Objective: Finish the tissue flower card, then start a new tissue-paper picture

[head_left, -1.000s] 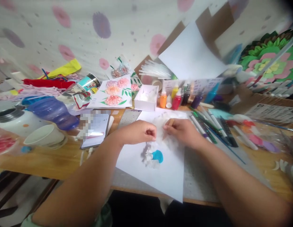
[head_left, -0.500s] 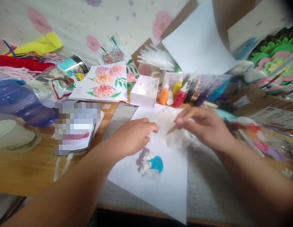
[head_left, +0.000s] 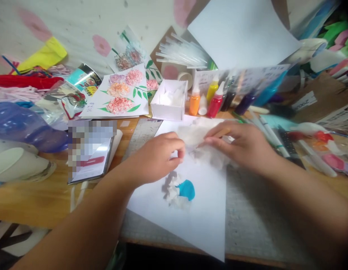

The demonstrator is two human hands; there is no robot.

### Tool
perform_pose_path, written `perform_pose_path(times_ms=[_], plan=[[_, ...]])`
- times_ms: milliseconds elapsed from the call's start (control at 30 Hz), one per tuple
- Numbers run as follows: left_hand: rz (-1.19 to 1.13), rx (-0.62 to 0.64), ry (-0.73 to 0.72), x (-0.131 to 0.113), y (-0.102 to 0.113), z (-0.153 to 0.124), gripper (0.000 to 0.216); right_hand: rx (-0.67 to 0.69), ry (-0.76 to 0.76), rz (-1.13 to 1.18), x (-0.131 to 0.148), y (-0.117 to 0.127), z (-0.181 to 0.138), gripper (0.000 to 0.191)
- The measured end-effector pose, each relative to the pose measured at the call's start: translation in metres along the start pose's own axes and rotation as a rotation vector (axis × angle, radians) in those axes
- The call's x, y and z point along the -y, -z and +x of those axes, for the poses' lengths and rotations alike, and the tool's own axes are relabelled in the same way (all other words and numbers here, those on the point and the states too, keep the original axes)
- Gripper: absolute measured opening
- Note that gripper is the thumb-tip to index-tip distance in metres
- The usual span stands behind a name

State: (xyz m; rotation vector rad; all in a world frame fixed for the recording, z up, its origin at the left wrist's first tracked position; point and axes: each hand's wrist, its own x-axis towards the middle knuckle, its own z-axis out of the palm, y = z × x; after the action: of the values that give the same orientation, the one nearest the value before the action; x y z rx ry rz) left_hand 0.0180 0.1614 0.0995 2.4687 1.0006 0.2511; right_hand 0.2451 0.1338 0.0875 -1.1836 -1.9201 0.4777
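A white sheet of paper (head_left: 174,217) lies at an angle on a grey mat. Near its middle is a round blue patch (head_left: 186,190), bordered on the left and below by crumpled white tissue pieces (head_left: 173,193). Above that patch is my left hand (head_left: 159,155), its thumb and forefinger pinched together; whatever may be between them is too small to see. My right hand (head_left: 238,142) grips a thin, light-brown wooden stick (head_left: 223,132), tip pointing down-left over thin white tissue paper (head_left: 190,134) on the sheet's upper part.
Behind the sheet stand a small white box (head_left: 169,107) of white scraps and several paint bottles (head_left: 194,103). A flower picture (head_left: 117,93) leans at the back left. To the left are a phone (head_left: 92,153) and paper cup (head_left: 19,165); a cardboard box (head_left: 317,99) stands right.
The view has shifted slightly. My right hand has moved a little left and the stick's tip has risen toward my left hand. My left thumb and forefinger have come closer together.
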Motion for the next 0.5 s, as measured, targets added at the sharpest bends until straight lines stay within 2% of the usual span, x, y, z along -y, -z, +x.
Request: perform_pose_path(times_ms=[67, 200, 367, 500], plan=[[-0.122, 0.018, 0.037, -0.007, 0.000, 0.000, 0.007, -0.028, -0.009, 0.087, 0.010, 0.006, -0.001, 0.021], [-0.188, 0.032, -0.002, -0.018, -0.005, 0.002, 0.005, 0.057, -0.030, 0.230, 0.023, 0.013, -0.003, 0.023], [-0.187, 0.240, -0.036, -0.015, -0.005, 0.003, 0.005, 0.155, -0.139, 0.272, 0.022, 0.011, -0.002, 0.027], [-0.250, 0.300, 0.007, -0.009, 0.000, 0.001, 0.004, 0.234, -0.200, 0.373, 0.021, 0.001, -0.003, 0.024]])
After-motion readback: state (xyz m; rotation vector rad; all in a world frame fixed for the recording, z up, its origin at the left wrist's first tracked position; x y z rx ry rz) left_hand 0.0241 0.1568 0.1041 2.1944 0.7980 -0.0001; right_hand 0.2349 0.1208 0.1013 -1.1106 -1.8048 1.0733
